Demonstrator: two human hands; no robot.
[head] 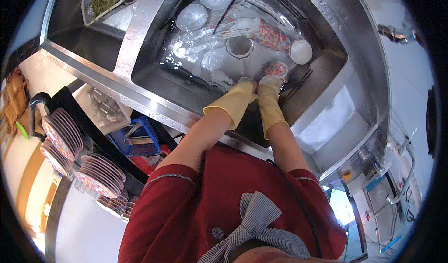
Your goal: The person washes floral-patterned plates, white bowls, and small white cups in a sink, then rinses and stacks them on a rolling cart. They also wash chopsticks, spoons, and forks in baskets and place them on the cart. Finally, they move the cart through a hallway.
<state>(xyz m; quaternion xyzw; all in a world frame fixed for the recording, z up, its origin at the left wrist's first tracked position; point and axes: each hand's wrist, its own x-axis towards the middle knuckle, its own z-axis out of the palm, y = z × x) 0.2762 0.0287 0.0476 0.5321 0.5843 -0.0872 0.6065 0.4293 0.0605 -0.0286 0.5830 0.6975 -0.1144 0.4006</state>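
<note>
Both my hands wear yellow rubber gloves and reach into a stainless steel sink (157, 84) holding water and dishes. My left hand (241, 88) is at the near part of the basin, its fingers hidden at the water beside a pale dish. Close on its right, my right hand (270, 85) is by a patterned dish (277, 70); the fingertips are too unclear to tell a grip. Beyond them lie a round cup (239, 47), red-speckled dishes (267, 35), a white bowl (301, 52), more white bowls (191, 17) and a dark chopstick (229, 9).
A white basket (85, 13) of green vegetables stands in the left basin. Stacked patterned plates (101, 175), a tray of small metal items (106, 105) and a blue basket (140, 135) are at the lower left. A faucet (395, 34) is at the upper right.
</note>
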